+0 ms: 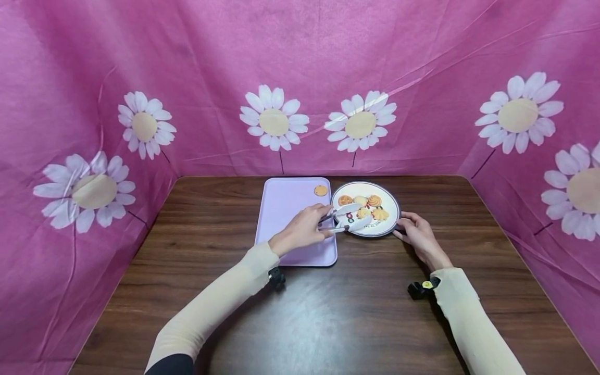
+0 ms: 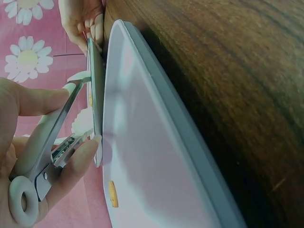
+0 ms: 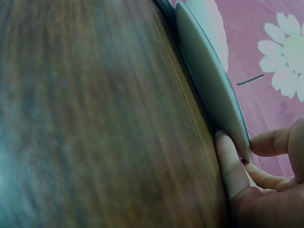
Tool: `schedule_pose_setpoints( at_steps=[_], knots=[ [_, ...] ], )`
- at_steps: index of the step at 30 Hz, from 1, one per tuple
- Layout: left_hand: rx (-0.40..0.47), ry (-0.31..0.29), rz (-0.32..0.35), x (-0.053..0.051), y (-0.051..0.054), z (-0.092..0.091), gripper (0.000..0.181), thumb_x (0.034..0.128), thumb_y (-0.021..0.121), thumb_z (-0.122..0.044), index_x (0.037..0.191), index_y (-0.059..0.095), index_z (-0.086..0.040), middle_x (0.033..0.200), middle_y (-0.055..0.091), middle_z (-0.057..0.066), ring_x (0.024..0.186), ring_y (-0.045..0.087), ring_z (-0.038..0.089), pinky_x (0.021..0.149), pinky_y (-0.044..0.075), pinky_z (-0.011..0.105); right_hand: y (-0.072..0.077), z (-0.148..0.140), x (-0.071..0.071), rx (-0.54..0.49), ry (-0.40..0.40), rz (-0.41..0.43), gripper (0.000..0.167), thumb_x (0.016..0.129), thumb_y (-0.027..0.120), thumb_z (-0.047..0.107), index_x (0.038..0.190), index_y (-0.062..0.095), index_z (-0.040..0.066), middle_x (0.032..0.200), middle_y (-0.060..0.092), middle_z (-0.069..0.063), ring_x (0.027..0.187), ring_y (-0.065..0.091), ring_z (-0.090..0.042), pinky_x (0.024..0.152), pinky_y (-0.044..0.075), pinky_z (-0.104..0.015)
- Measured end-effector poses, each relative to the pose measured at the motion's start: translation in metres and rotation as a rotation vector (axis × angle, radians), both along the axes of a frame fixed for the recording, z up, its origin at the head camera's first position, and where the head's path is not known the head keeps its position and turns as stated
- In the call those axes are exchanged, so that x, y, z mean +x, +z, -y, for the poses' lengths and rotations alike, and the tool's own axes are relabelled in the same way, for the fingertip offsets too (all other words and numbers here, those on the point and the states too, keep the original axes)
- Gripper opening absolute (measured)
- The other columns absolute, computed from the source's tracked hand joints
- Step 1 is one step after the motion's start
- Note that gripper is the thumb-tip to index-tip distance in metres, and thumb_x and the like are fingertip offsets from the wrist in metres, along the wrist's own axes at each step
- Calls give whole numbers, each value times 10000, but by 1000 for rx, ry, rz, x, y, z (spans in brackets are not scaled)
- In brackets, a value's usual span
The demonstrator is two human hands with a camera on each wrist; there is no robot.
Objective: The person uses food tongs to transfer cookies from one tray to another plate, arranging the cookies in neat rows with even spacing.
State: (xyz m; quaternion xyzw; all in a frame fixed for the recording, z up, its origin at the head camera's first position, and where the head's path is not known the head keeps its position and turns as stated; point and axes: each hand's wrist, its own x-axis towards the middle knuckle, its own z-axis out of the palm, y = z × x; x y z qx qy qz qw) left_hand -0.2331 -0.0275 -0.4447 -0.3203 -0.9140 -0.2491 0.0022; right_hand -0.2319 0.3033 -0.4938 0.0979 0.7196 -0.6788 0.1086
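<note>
My left hand (image 1: 307, 226) grips a pair of tongs (image 2: 40, 156) with white scalloped tips and metal arms, fingers on one arm and thumb on the other. The parted tips (image 1: 360, 223) reach over a white oval plate (image 1: 370, 229) with a dark rim. Several cookies (image 1: 374, 201) of different shapes lie on that plate. With its thumb and fingers, my right hand (image 1: 419, 237) pinches the plate's right edge; the right wrist view shows fingers (image 3: 231, 164) beneath the rim. One round cookie (image 1: 321, 190) rests on the lilac tray (image 1: 286, 203), below my left hand.
The tray and plate stand side by side at the back of a brown wooden table (image 1: 304, 323). A pink cloth (image 1: 319, 41) with white flowers hangs behind and along both sides. Wrist cameras (image 1: 277, 278) sit on both forearms.
</note>
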Motion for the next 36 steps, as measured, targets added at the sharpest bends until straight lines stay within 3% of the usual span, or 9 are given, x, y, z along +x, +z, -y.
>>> schedule_pose_setpoints(
  at_steps=[5, 13, 27, 36],
  knots=[
    [25, 10, 3, 2, 5, 4, 654, 885, 815, -239, 1446, 574, -6, 1240, 705, 152, 1038, 672, 257, 934, 576, 422, 0, 1, 0, -1, -3, 1, 589, 1081, 452, 118, 1581, 234, -104, 1122, 582, 70, 968, 591, 67, 883, 568, -134],
    [106, 82, -31, 2, 11, 17, 656, 868, 832, -204, 1445, 579, -20, 1202, 707, 138, 993, 667, 263, 880, 578, 431, 2, 1, 0, -2, -5, 5, 587, 1077, 457, 116, 1577, 240, -104, 1107, 583, 76, 964, 594, 64, 880, 570, -135],
    [116, 229, -77, -15, 11, 52, 661, 867, 829, -179, 1453, 570, -18, 1201, 693, 167, 1000, 665, 298, 887, 572, 471, 2, 1, 0, 9, -8, 17, 592, 1083, 463, 130, 1581, 238, -96, 1158, 567, 40, 976, 586, 59, 891, 568, -137],
    [85, 285, -79, -28, 3, 66, 661, 861, 822, -198, 1443, 571, -12, 1214, 682, 187, 1019, 660, 316, 883, 571, 487, 1, 1, 0, 9, -10, 12, 590, 1082, 463, 125, 1580, 240, -98, 1140, 567, 53, 970, 591, 61, 887, 569, -137]
  ],
)
